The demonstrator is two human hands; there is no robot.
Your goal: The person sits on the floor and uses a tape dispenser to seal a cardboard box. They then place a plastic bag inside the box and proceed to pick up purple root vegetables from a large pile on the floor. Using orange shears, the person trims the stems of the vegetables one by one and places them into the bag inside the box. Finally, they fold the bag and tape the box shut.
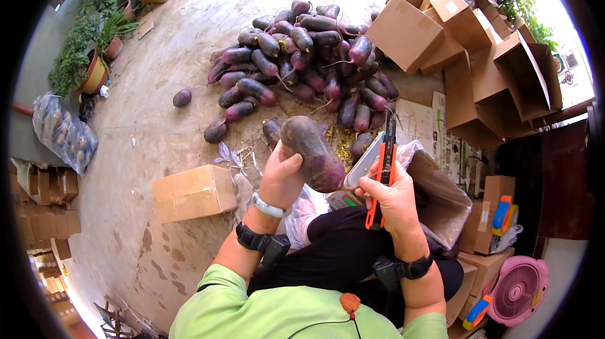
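Observation:
My left hand [285, 167] grips a large dark purple radish [313, 153] by its side, with the pinker root end pointing down to the right. In my right hand [388, 192] is an orange and black utility knife [386, 164], held upright; thumb and fingertips are also at the radish's thin root tail. Whether the blade is out, I cannot tell. Beyond the hands lies a big heap of purple radishes [302, 65] on the concrete floor. To the right of my right hand stands a carton lined with clear plastic [437, 197].
A closed cardboard box [194, 193] sits left of my hands. Empty cartons [472, 55] are piled at upper right. At right are a pink fan [519, 291] and tape dispensers [502, 215]. Potted plants [92, 72] and a plastic bag [64, 132] line the left wall.

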